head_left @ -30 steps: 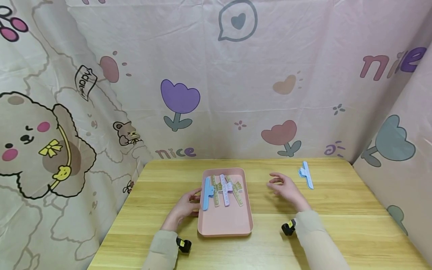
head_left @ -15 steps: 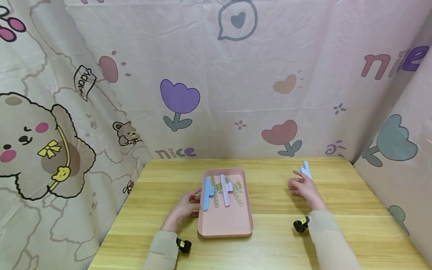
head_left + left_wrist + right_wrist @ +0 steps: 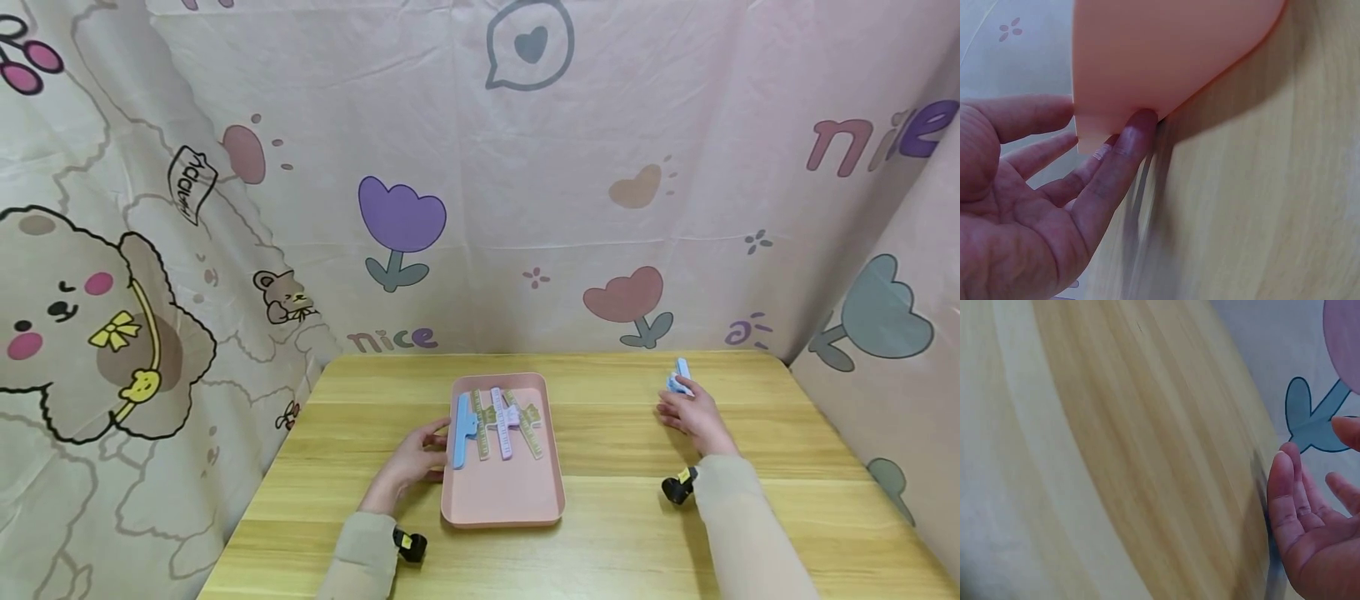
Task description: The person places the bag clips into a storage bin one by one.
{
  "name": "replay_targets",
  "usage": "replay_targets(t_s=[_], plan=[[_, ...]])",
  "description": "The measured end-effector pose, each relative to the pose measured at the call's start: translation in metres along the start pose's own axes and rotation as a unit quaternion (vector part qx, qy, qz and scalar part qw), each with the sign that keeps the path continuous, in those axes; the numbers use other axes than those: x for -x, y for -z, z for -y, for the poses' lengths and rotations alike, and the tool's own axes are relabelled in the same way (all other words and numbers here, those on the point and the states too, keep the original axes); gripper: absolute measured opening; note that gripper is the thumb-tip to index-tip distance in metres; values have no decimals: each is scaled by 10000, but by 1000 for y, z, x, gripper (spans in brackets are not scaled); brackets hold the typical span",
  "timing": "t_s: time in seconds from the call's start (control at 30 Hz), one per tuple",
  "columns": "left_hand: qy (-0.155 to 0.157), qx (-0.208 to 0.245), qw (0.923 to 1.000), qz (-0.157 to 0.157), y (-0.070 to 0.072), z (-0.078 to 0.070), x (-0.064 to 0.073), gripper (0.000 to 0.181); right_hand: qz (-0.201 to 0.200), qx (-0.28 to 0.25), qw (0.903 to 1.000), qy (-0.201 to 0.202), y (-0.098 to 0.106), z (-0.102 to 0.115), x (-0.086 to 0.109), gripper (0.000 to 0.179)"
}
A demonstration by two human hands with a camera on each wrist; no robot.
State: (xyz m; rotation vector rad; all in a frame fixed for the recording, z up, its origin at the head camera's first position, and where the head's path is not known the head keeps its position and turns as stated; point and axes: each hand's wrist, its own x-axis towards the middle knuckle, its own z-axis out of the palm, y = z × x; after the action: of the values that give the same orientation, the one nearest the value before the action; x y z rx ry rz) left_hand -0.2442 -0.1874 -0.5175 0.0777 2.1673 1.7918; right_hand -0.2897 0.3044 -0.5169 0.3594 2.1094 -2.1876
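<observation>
My left hand (image 3: pixel 409 458) rests its fingertips against the left side of a pink tray (image 3: pixel 502 500). In the left wrist view, extended fingers touch the tray's outer wall (image 3: pixel 1172 56). Inside the tray lie a blue sealing clip (image 3: pixel 460 437), a lilac clip (image 3: pixel 500 429) between two olive-green clips, the right one (image 3: pixel 534 437) tilted. My right hand (image 3: pixel 697 418) is at another light-blue sealing clip (image 3: pixel 682 367) on the right of the table, hiding its lower part. Its fingers look loosely bent and apart in the right wrist view, with nothing visible between them.
The wooden table (image 3: pixel 615 533) ends at a patterned cloth backdrop (image 3: pixel 495 183), close behind the loose clip. Another cloth hangs along the left side. A black wrist camera (image 3: pixel 678 486) sits below the right hand, and one (image 3: pixel 410 547) below the left.
My right hand has moved right from beside the tray to the loose blue clip, covering its lower part. The left hand and the tray have stayed in place.
</observation>
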Motion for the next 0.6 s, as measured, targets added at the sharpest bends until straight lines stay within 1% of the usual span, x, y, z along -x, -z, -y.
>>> replay_targets(t_s=[0.27, 0.43, 0.6], plan=[[-117, -32, 9999, 42, -1, 0, 1, 71, 363, -198, 9991, 53, -1, -1, -8, 82], [-134, -42, 9999, 60, 0, -1, 2, 71, 557, -221, 9982, -86, -3, -1, -9, 83], [-162, -23, 9998, 95, 0, 0, 2, 71, 605, -222, 9978, -126, -3, -2, -9, 83]])
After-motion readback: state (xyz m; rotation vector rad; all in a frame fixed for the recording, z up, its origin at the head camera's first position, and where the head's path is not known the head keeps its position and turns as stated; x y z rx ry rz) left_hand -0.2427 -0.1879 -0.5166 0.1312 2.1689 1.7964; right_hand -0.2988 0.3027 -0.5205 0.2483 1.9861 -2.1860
